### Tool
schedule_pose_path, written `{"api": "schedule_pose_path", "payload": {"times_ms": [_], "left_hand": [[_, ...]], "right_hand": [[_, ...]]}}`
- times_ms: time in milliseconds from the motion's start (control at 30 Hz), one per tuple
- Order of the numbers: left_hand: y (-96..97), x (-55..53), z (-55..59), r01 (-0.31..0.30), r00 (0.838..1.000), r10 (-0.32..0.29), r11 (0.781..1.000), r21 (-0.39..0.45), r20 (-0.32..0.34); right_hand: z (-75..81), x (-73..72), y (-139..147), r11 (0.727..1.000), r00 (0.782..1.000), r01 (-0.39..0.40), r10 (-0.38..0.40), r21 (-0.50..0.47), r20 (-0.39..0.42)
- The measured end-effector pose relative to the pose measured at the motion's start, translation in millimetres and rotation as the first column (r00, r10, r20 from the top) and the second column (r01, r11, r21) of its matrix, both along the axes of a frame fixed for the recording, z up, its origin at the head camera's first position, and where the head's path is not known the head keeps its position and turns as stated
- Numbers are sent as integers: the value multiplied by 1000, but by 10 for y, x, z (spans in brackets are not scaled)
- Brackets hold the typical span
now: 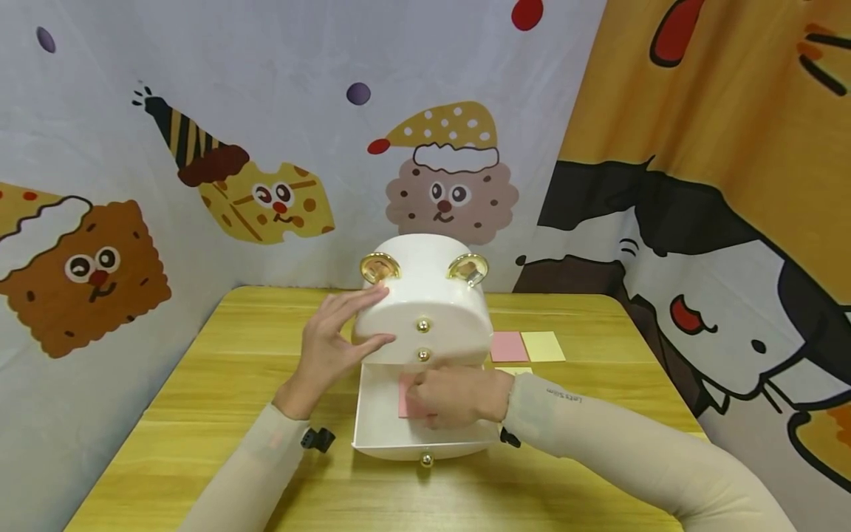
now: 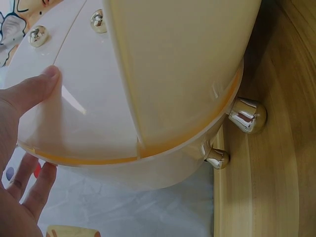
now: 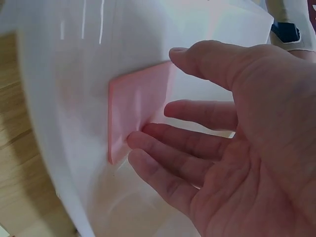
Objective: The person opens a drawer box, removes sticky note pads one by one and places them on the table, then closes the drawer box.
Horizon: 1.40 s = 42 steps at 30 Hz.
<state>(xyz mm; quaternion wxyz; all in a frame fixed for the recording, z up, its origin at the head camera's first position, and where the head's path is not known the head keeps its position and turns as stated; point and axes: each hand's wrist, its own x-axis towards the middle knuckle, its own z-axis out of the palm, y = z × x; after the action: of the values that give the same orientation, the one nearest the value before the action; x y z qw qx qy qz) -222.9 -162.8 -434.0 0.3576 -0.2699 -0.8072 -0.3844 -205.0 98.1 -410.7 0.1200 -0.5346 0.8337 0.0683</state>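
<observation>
A white round-fronted drawer box (image 1: 425,303) with gold ears and gold knobs stands on the table, its bottom drawer (image 1: 375,425) pulled out. Inside the drawer lies a pink square pad of sticky notes (image 3: 138,103). My right hand (image 1: 459,395) reaches into the drawer over it. In the right wrist view the fingers (image 3: 163,168) are loosely bent with fingertips right at the pad's edge, and the thumb stands apart from them. My left hand (image 1: 335,343) steadies the box's left side, thumb (image 2: 42,89) on the front and the other fingers along the side.
Right of the box lie a pink square pad (image 1: 508,347) and a yellow one (image 1: 544,346) side by side. Another pale yellow piece (image 1: 515,371) shows partly behind the right forearm. A printed cloth (image 1: 279,74) hangs behind the wooden table (image 1: 219,406).
</observation>
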Motion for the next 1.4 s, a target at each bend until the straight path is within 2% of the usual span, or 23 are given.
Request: {"api": "schedule_pose_path", "payload": {"times_ms": [400,833,1167,1400], "left_hand": [[3,8,-5,-6,1000,6,1000,-8,4],[-1,1,-8,-6,1000,6,1000,-10,15],[4,7,12,-2,1000,2,1000,-8,7],[6,-1,5,1,1000,-1,1000,-10,2]], "right_hand": [[-23,-17,-17,1000,1000,25,-25,-15,-2],[-68,-31,-51,1000,1000,10,-10,-25,-19],[-74,-38,-76,1000,998,-17,16,-13,-68],[-58,-29,-118,998,991,-38,43,41,-128]]}}
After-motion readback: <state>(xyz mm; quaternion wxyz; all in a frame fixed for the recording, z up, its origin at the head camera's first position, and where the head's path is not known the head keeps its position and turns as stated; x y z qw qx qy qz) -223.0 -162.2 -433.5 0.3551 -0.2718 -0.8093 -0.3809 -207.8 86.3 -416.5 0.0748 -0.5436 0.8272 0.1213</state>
